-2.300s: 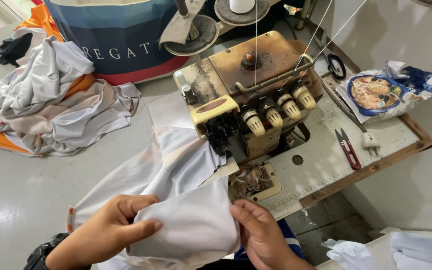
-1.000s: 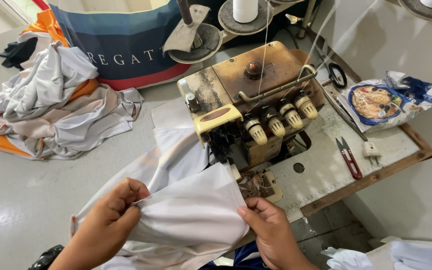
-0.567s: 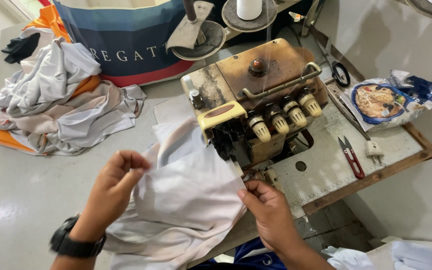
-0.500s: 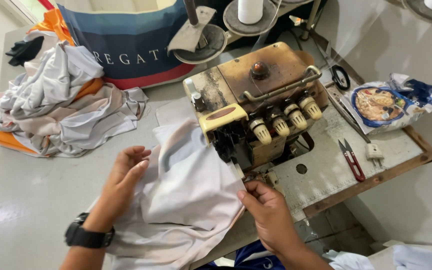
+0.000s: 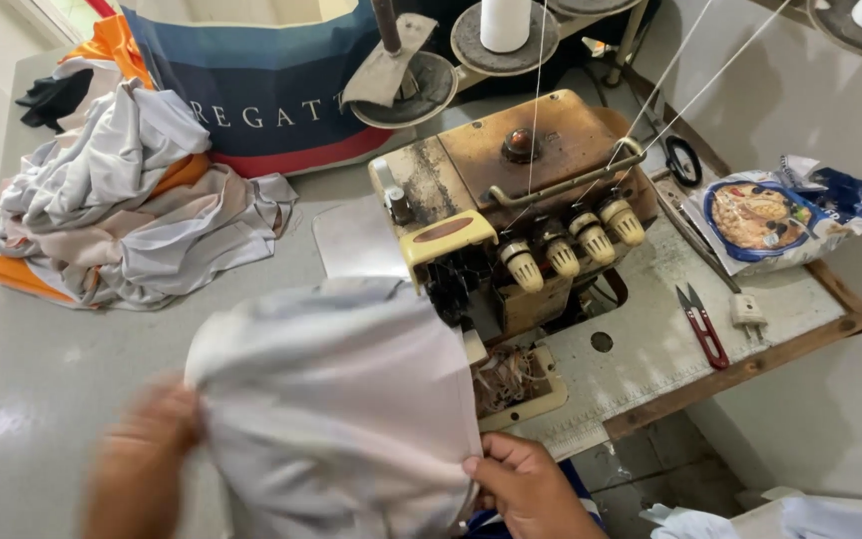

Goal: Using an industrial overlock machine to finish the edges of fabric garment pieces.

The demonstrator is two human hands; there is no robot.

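Both hands pinch a white cloth [image 5: 336,399] beside the sewing machine [image 5: 511,225].
Left hand [image 5: 142,464] blurred, right hand [image 5: 526,489] gripping the edge; loose fabric could snag on the machine's front.

1. The white fabric piece [image 5: 336,399] is a plain, pale, smooth cloth, motion-blurred in the head view.
2. It is lifted off the table and billows into a rounded dome shape in front of me, just beside the sewing machine.
3. My left hand [image 5: 142,464] grips its left edge; it is blurred.
4. My right hand [image 5: 526,489] pinches its lower right edge with thumb on top.
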